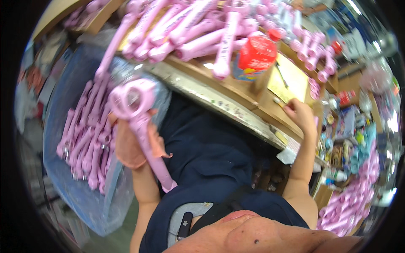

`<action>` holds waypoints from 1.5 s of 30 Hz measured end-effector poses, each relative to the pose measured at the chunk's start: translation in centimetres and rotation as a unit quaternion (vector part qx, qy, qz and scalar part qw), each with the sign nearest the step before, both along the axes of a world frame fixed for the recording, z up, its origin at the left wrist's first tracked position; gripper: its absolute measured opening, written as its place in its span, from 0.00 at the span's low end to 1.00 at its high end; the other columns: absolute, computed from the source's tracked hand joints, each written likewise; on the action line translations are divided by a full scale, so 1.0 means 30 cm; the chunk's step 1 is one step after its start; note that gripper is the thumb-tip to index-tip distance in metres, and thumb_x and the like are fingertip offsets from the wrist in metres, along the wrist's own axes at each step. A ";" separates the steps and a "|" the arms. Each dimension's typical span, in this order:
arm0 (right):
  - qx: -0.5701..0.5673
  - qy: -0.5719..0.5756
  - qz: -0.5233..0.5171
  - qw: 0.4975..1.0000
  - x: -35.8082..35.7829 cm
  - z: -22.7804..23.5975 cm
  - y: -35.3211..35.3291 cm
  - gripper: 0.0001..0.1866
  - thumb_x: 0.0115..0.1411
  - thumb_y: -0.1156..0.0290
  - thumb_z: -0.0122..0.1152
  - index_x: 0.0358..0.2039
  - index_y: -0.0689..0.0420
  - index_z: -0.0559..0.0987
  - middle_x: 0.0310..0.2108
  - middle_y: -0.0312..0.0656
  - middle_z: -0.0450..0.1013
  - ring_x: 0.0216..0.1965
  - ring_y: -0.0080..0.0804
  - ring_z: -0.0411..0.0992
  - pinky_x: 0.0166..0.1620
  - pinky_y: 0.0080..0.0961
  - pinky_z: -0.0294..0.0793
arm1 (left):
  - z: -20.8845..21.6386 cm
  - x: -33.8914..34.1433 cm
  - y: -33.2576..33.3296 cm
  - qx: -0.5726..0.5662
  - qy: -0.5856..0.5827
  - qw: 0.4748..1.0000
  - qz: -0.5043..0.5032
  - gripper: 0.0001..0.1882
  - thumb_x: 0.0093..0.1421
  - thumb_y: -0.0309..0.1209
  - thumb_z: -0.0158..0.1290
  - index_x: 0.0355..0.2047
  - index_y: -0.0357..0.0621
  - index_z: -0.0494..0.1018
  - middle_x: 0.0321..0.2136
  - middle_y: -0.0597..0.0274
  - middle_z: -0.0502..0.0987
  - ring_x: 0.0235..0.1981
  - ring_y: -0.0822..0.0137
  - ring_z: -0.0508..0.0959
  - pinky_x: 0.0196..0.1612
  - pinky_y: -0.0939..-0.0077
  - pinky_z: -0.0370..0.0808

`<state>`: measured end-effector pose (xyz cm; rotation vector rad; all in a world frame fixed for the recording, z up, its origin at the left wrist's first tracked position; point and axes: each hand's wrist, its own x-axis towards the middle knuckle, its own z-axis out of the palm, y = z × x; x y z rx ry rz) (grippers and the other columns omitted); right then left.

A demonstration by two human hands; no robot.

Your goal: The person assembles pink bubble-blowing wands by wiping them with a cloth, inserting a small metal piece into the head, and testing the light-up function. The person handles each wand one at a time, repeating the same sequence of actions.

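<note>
My left hand (pixel 131 145), covered by a salmon-coloured cloth or glove, is closed around a long pink plastic handle (pixel 145 141) with round, ring-like openings at its upper end. The handle is tilted in front of my body, its lower end near my dark clothing. On the right of the workbench my right hand (pixel 300 116) has its fingers curled together at the lower edge of a yellow paper pad (pixel 291 78). Whatever may be between those fingers is too small to make out. A dark pen (pixel 282 75) lies on the pad, and a small whitish piece (pixel 277 100) is beside the fingertips.
A blue plastic-lined bin (pixel 55 139) at left holds many similar pink handles (pixel 90 130). More pink handles (pixel 190 25) are piled across the wooden workbench (pixel 240 90). A red-and-blue bottle (pixel 257 55) stands near its front edge. Pink parts (pixel 350 198) are heaped at far right.
</note>
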<state>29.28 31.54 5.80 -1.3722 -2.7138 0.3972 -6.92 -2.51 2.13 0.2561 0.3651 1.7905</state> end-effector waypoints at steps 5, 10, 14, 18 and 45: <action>0.017 0.341 0.176 0.923 -0.204 0.104 -0.268 0.09 0.53 0.80 0.66 0.36 0.62 0.78 0.24 0.40 0.73 0.23 0.27 0.72 0.29 0.21 0.72 | 0.056 0.087 0.096 -0.272 0.775 0.468 0.325 0.13 0.55 0.37 0.56 0.40 0.52 0.78 0.39 0.61 0.80 0.30 0.59 0.80 0.28 0.67 0.75; 0.148 0.332 0.359 0.859 -0.481 0.072 -0.421 0.15 0.48 0.69 0.74 0.37 0.53 0.82 0.20 0.36 0.66 0.18 0.32 0.68 0.21 0.29 0.66 | 0.004 0.073 0.173 -0.180 0.780 0.493 0.342 0.17 0.65 0.39 0.48 0.48 0.41 0.71 0.38 0.61 0.79 0.28 0.69 0.78 0.30 0.76 0.74; 0.148 0.359 0.381 0.839 -0.574 0.085 -0.453 0.13 0.49 0.69 0.72 0.36 0.54 0.81 0.20 0.36 0.64 0.18 0.33 0.67 0.21 0.30 0.66 | -0.052 0.055 0.145 -0.285 0.756 0.512 0.291 0.16 0.70 0.37 0.43 0.49 0.36 0.64 0.36 0.59 0.74 0.32 0.71 0.72 0.39 0.78 0.71; 0.160 0.344 0.384 0.842 -0.583 0.108 -0.461 0.11 0.50 0.69 0.70 0.34 0.55 0.80 0.19 0.36 0.62 0.19 0.33 0.66 0.21 0.31 0.65 | -0.055 0.071 0.103 -0.249 0.892 0.255 0.277 0.13 0.61 0.24 0.51 0.44 0.35 0.62 0.37 0.59 0.69 0.35 0.70 0.68 0.42 0.77 0.69; -0.250 0.312 0.216 0.891 -0.588 -0.081 -0.435 0.10 0.59 0.67 0.66 0.38 0.58 0.83 0.30 0.43 0.79 0.28 0.28 0.77 0.33 0.23 0.74 | -0.091 0.110 0.149 -0.295 0.425 0.817 0.256 0.11 0.59 0.30 0.55 0.36 0.37 0.68 0.21 0.62 0.69 0.14 0.68 0.70 0.16 0.68 0.72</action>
